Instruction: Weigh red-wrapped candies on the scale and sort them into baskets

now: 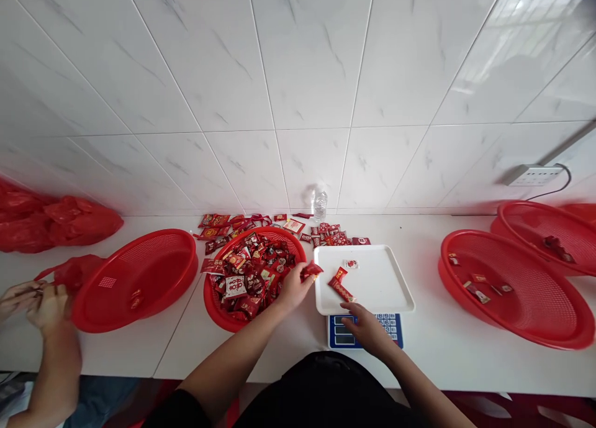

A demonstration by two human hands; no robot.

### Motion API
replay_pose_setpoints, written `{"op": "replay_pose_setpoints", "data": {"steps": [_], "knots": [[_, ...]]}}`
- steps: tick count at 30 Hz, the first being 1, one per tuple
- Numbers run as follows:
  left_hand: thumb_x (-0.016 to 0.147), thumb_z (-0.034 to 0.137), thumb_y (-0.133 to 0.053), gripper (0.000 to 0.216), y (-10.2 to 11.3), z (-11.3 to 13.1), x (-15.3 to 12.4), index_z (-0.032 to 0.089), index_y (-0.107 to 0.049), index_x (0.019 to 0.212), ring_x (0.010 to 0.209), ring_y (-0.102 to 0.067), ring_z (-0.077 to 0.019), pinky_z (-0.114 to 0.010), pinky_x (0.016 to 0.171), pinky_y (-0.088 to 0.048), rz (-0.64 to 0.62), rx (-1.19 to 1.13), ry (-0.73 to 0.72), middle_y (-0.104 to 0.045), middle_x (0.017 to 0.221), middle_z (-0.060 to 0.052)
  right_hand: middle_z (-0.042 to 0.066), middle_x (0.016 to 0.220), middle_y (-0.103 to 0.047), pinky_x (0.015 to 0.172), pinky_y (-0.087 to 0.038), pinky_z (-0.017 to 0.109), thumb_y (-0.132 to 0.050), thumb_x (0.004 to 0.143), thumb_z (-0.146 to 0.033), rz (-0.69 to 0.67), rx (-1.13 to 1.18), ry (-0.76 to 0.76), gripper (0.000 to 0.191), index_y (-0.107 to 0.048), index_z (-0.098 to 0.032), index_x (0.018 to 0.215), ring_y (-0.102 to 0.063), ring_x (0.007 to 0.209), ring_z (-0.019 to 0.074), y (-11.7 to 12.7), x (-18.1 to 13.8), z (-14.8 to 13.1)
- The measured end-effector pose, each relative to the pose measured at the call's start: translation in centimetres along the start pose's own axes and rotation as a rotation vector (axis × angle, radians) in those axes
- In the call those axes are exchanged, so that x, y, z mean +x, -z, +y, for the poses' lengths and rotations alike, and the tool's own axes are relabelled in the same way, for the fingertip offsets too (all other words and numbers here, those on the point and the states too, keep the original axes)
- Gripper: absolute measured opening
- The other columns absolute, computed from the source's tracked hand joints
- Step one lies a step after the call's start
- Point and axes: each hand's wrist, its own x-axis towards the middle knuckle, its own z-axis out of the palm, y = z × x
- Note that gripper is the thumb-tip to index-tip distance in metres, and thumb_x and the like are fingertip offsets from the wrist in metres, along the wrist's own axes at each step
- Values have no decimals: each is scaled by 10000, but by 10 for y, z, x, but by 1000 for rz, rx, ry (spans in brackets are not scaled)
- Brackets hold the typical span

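Note:
My left hand [292,286] is closed on a red candy wrapper [310,269], held between a red basket full of wrapped candies [218,304] and the white tray [382,279] of a scale. On the tray lie a long red candy bar [341,287] and a small white-and-red candy [351,264]. My right hand [366,327] rests over the blue keypad [391,325] of the scale, fingers spread flat, holding nothing.
An almost bare red basket [153,273] stands at left, two more red baskets [521,297] at right. Loose candies [333,235] and a water bottle [320,204] sit by the wall. Another person's hands [32,300] handle a red plastic bag [69,269] at far left. Red bags [56,220] lie behind.

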Motion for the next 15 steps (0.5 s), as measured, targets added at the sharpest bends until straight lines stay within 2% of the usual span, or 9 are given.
{"op": "replay_pose_setpoints", "data": {"steps": [3, 6, 11, 15], "knots": [[778, 225, -557, 326, -22, 16, -8, 234, -557, 1104, 1058, -522, -220, -357, 940, -409, -159, 105, -146, -583, 1102, -57, 37, 1397, -429, 1037, -302, 441, -489, 796, -253, 62, -266, 87, 434, -532, -250, 1228, -287, 1322, 281, -2, 7, 1], [781, 152, -515, 385, -39, 19, -14, 273, -561, 1143, 1108, -492, -213, -360, 976, -389, -329, 180, -229, -546, 1151, -47, -24, 1457, -339, 1029, -287, 492, -483, 798, -232, 37, -419, 74, 448, -514, -298, 1241, -192, 1360, 307, -3, 13, 4], [808, 170, -485, 409, -53, 19, -12, 280, -553, 1196, 1218, -419, -229, -383, 1043, -333, -427, 186, -244, -486, 1274, -54, -14, 1411, -411, 1026, -305, 442, -424, 839, -265, 75, -465, 23, 400, -528, -274, 1225, -229, 1351, 273, 6, 18, 16], [796, 211, -524, 533, -56, 23, -12, 286, -442, 1317, 1287, -357, -244, -379, 1048, -337, -509, 114, -198, -344, 1430, -49, 35, 1359, -463, 987, -356, 394, -415, 838, -263, 100, -442, 20, 352, -580, -239, 1148, -374, 1263, 254, 16, 18, 25]]}}
